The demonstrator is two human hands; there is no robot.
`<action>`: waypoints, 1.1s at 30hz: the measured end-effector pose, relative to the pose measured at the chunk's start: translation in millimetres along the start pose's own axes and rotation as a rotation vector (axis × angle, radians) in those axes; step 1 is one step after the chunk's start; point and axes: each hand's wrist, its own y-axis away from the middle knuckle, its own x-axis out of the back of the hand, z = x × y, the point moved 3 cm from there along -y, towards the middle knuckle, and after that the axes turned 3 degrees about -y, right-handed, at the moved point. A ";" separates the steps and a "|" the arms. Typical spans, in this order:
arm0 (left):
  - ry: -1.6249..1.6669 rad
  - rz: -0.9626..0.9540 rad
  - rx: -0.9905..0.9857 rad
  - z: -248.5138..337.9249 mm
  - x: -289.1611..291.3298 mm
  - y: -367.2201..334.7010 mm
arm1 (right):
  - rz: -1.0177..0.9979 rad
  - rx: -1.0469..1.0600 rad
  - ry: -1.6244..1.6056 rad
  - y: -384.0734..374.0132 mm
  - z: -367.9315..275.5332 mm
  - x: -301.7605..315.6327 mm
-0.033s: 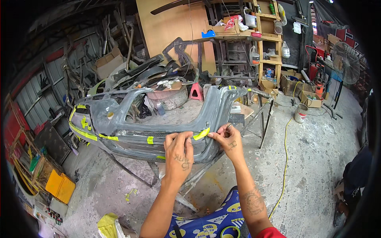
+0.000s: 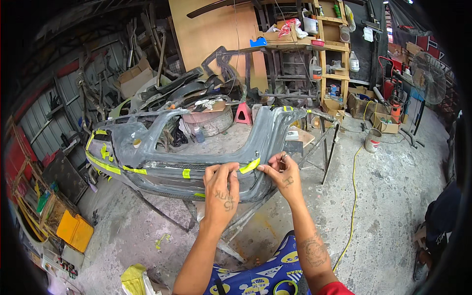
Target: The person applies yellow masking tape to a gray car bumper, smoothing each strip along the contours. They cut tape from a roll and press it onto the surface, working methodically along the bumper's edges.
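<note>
A grey, sanded car bumper (image 2: 201, 158) lies across a metal stand (image 2: 324, 157) in front of me. A short strip of bright yellow masking tape (image 2: 250, 166) is stretched between my hands at the bumper's right part. My left hand (image 2: 221, 191) has its thumb and fingers pinched at the strip's left end. At the other end, my right hand (image 2: 284, 178) pinches the tape between thumb and forefinger. I cannot tell how much of the strip touches the bumper. More yellow tape pieces (image 2: 186, 173) are stuck along the bumper's face and left end.
Behind the bumper are a heap of dark car parts (image 2: 196, 88) and a red stool (image 2: 243, 113). A yellow hose (image 2: 352, 206) crosses the floor on the right, near a paint can (image 2: 372, 140). Another person (image 2: 440, 216) is at the right edge.
</note>
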 end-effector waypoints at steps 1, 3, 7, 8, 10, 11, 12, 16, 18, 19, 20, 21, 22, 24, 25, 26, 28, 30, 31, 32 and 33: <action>-0.001 0.000 0.000 -0.9 0.5 -0.7 | 0.015 0.184 0.048 2.4 -6.7 -0.8; 0.018 -0.004 0.005 -2.7 1.8 -1.8 | -0.025 0.271 0.118 5.9 -23.9 0.2; 0.003 -0.019 0.004 -3.1 2.3 -0.6 | -0.156 0.471 0.266 3.3 -34.6 0.3; 0.038 -0.025 0.020 -4.2 1.3 0.0 | -0.153 0.471 0.269 2.3 -36.7 3.4; 0.069 -0.031 0.040 -6.4 1.5 1.5 | -0.181 0.541 0.448 2.8 -43.0 3.9; 0.070 -0.028 0.042 -7.1 2.0 2.0 | -0.182 0.540 0.448 3.3 -43.8 3.6; 0.074 -0.025 0.044 -7.2 2.2 2.1 | -0.188 0.549 0.462 3.8 -45.1 3.5; 0.085 -0.036 0.073 -5.8 2.5 1.5 | -0.132 0.515 0.336 8.2 -41.1 2.5; 0.100 -0.025 0.067 -6.2 1.6 2.0 | -0.083 0.439 0.270 11.3 -35.0 -0.6; 0.099 -0.026 0.067 -6.6 1.3 2.2 | -0.035 0.361 0.203 13.3 -31.3 -2.1; 0.097 -0.022 0.064 -7.0 1.2 2.4 | -0.035 0.360 0.203 17.1 -29.7 -6.1; 0.096 -0.017 0.061 -7.0 0.9 2.1 | 0.007 0.279 0.127 20.0 -26.5 -8.7; 0.097 -0.018 0.061 -6.8 0.4 1.9 | 0.050 0.197 0.050 22.8 -24.4 -11.6; 0.099 -0.022 0.067 -7.0 0.0 2.1 | 0.092 0.171 0.020 31.8 -31.3 -18.5; 0.098 -0.022 0.067 -7.5 0.3 2.3 | 0.132 0.146 -0.012 35.1 -33.4 -20.8; 0.087 -0.022 0.066 -8.3 0.6 2.4 | 0.132 0.146 -0.012 36.6 -33.1 -23.7; 0.079 -0.023 0.062 -8.3 0.1 2.5 | 0.158 0.174 0.048 39.3 -33.9 -25.7; 0.085 -0.019 0.054 -8.1 0.2 2.7 | 0.169 0.171 0.020 41.0 -32.2 -26.6; 0.085 -0.018 0.053 -8.4 0.3 2.8 | 0.177 0.167 -0.010 41.1 -30.9 -26.9; 0.091 -0.018 0.055 -8.8 0.4 2.7 | 0.176 0.169 -0.010 39.8 -29.0 -27.5; 0.097 -0.020 0.058 -8.9 0.4 3.1 | 0.181 0.173 -0.025 38.2 -27.0 -27.5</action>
